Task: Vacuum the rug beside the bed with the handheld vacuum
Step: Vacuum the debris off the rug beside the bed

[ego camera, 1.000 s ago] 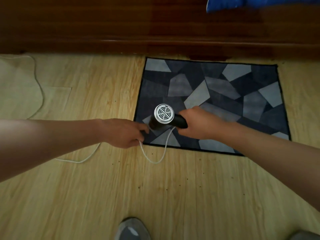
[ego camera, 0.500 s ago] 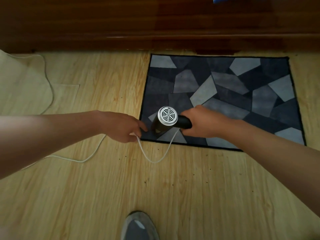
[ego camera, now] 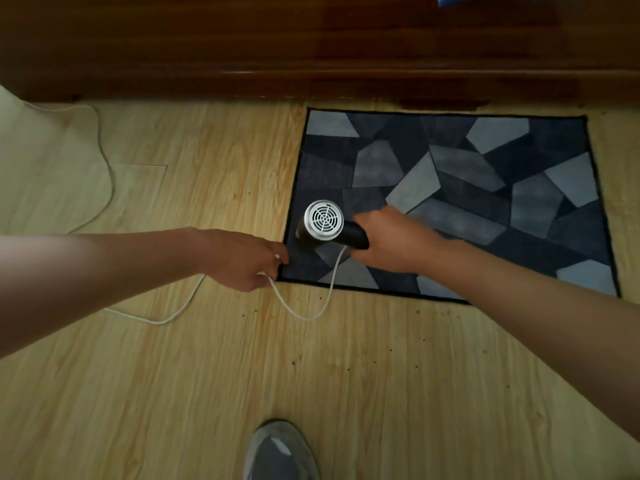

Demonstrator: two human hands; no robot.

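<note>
Bedside rug [ego camera: 450, 202] is met at its left end by the vacuum [ego camera: 323, 221], gripped by the right hand [ego camera: 398, 242], cord [ego camera: 311, 315] pinched by the left hand [ego camera: 242, 259].

Left hand [ego camera: 242, 259] and right hand [ego camera: 391, 242] bare, forearms [ego camera: 104, 271] bare to the frame edges, one grey sneaker [ego camera: 294, 460] at bottom centre, paler toe panel [ego camera: 280, 445], maybe mesh.
</note>
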